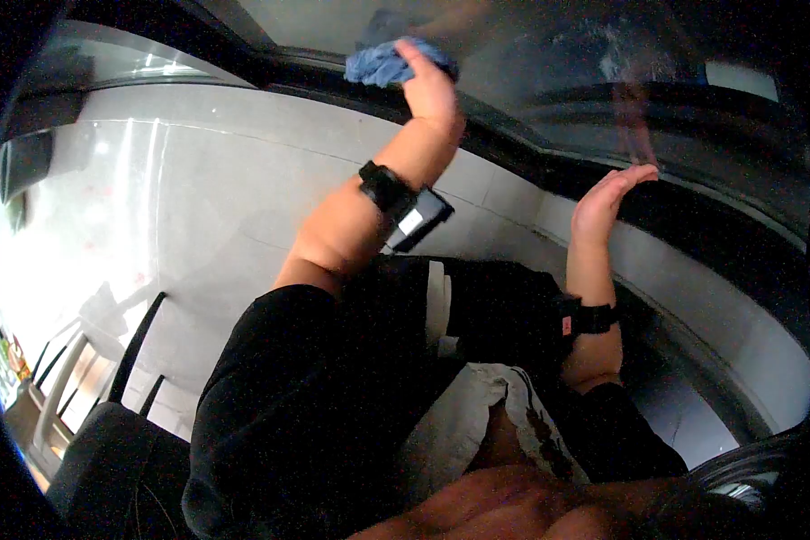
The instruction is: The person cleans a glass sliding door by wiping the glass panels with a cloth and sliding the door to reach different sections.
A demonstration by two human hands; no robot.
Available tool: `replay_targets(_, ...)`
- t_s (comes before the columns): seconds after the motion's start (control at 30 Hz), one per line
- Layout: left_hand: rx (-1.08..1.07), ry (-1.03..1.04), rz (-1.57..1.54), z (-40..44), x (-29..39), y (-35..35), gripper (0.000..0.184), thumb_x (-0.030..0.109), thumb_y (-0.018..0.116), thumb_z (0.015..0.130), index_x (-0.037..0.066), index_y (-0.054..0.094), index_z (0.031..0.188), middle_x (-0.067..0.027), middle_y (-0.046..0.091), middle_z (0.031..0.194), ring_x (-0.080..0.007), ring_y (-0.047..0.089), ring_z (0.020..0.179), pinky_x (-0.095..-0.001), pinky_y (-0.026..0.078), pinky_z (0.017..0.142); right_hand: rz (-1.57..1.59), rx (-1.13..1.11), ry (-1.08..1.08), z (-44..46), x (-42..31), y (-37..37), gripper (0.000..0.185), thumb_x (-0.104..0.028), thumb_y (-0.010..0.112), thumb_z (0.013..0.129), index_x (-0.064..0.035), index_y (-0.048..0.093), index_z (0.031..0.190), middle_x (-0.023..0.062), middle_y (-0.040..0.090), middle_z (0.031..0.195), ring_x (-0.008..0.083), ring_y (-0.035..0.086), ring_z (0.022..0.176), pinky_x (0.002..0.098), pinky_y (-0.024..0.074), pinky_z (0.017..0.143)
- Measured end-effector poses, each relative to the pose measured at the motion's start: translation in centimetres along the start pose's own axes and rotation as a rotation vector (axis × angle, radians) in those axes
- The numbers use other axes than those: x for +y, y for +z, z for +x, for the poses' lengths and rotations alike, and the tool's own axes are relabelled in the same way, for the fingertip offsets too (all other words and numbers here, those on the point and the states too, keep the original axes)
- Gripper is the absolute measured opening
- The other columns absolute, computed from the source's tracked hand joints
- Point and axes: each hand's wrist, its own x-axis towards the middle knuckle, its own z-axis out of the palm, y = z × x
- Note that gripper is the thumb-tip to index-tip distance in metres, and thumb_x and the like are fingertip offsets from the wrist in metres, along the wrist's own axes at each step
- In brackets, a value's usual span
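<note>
A crumpled blue cloth [378,66] is bunched under my left hand [430,94], at the lower edge of a dark glass pane [522,63]. One finger lies visibly over the cloth, and the rest of the grip is partly hidden. My right hand [603,202] holds nothing. Its fingers stretch out together toward the black frame [693,207] below the glass and appear to rest against it. Whitish smears and a dim reflection of an arm show on the pane above that hand.
Pale floor tiles [216,171] spread out on the left, with bright glare. A black chair [121,459] stands at lower left, beside lighter furniture [49,423]. Black bands circle both forearms, the left one carrying a small device [420,220]. A light ledge [729,315] runs along the right.
</note>
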Motion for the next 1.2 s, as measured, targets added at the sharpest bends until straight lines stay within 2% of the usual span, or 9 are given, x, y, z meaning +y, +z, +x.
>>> replay_targets(0.07, -0.159, 0.593, -0.018, -2.7, -1.2, 1.5, 0.060, 0.052, 0.048, 0.084, -0.003, 0.055, 0.107, -0.0233, 0.047, 0.119, -0.0345, 0.044, 0.111, -0.0416, 0.033, 0.096, 0.019, 0.014, 0.022, 0.0, -0.8, 0.3, 0.078, -0.057, 0.024, 0.090, -0.0157, -0.021, 0.138, 0.0033, -0.032, 0.142, 0.0188, -0.023, 0.133, 0.0383, -0.0070, 0.108)
replay_targets(0.17, -0.183, 1.677, 0.791, -4.9, -1.0, 2.0, 0.030, 0.023, 0.058, 0.075, 0.019, 0.058, 0.104, -0.0115, 0.047, 0.120, -0.0324, 0.030, 0.123, -0.0623, 0.026, 0.091, -0.065, 0.043, -0.011, -0.1, 0.0, 0.6, 0.077, -0.059, 0.022, 0.089, -0.0164, -0.018, 0.139, 0.0038, -0.029, 0.143, 0.0194, -0.022, 0.133, 0.0384, -0.0072, 0.108)
replay_targets(0.4, -0.230, 2.330, 1.153, -0.6, -0.2, 1.3, 0.028, 0.030, 0.055, 0.074, 0.038, 0.060, 0.100, 0.0108, 0.051, 0.114, -0.0242, 0.037, 0.119, -0.0676, 0.010, 0.095, 0.118, 0.042, 0.022, 0.0, -0.3, 0.3, 0.074, -0.059, 0.015, 0.089, -0.0149, -0.015, 0.140, 0.0037, -0.022, 0.146, 0.0215, -0.013, 0.136, 0.0362, -0.0053, 0.109)
replay_targets(0.47, -0.313, 2.177, 1.163, 3.7, -0.9, -1.6, 0.031, 0.025, 0.056, 0.075, 0.037, 0.060, 0.103, 0.0126, 0.052, 0.111, -0.0162, 0.035, 0.122, -0.0611, 0.031, 0.087, 0.138, 0.019, 0.018, 0.2, -0.3, 0.3, 0.072, -0.058, 0.013, 0.090, -0.0148, -0.015, 0.140, 0.0038, -0.020, 0.146, 0.0219, -0.011, 0.136, 0.0358, -0.0046, 0.109)
replay_targets(0.6, 0.132, 1.341, 1.770, 11.4, -4.8, -7.2, 0.036, 0.029, 0.062, 0.069, 0.017, 0.061, 0.104, -0.0134, 0.054, 0.110, -0.0344, 0.040, 0.116, -0.0691, 0.010, 0.097, 0.088, 0.022, 0.039, 0.1, 0.5, 0.7, 0.068, -0.056, 0.011, 0.091, -0.0150, -0.013, 0.141, 0.0039, -0.021, 0.146, 0.0221, -0.010, 0.136, 0.0352, -0.0040, 0.109)
replay_targets(0.67, 0.408, 1.334, 1.122, 11.2, -5.7, -6.7, 0.051, 0.046, 0.055, 0.079, 0.005, 0.058, 0.110, -0.0172, 0.055, 0.112, -0.0343, 0.043, 0.114, -0.0599, 0.017, 0.101, 0.040, 0.029, 0.022, -0.1, -0.9, 1.2, 0.071, -0.058, 0.012, 0.090, -0.0151, -0.014, 0.141, 0.0042, -0.022, 0.146, 0.0218, -0.013, 0.136, 0.0376, -0.0050, 0.109)
replay_targets(0.83, -0.116, -0.039, -0.164, 5.7, -3.5, -3.2, 0.070, 0.058, 0.032, 0.087, 0.007, 0.032, 0.135, -0.0156, 0.044, 0.130, -0.0295, 0.043, 0.117, -0.0375, 0.031, 0.101, -0.010, 0.052, 0.100, -0.8, -1.7, 0.8, 0.079, -0.065, 0.014, 0.086, -0.0159, -0.017, 0.139, 0.0066, -0.027, 0.144, 0.0229, -0.017, 0.135, 0.0399, -0.0051, 0.108)
replay_targets(0.97, -0.357, -0.002, -0.305, 7.1, -6.4, -1.9, 0.100, 0.077, 0.028, 0.077, -0.007, 0.028, 0.132, -0.0118, 0.037, 0.136, -0.0256, 0.037, 0.121, -0.0344, 0.029, 0.102, 0.001, 0.020, 0.044, -0.1, -3.0, 1.9, 0.079, -0.064, 0.014, 0.086, -0.0142, -0.017, 0.139, 0.0069, -0.028, 0.143, 0.0235, -0.015, 0.135, 0.0399, -0.0025, 0.109)
replay_targets(1.2, -0.733, -0.246, -0.260, 4.0, -10.0, -0.7, 0.099, 0.082, 0.021, 0.070, 0.007, 0.033, 0.133, -0.0097, 0.045, 0.130, -0.0284, 0.044, 0.115, -0.0392, 0.034, 0.099, 0.011, 0.000, 0.079, -1.3, -4.0, 3.3, 0.079, -0.064, 0.015, 0.086, -0.0139, -0.013, 0.140, 0.0067, -0.026, 0.144, 0.0243, -0.013, 0.136, 0.0395, -0.0008, 0.109)
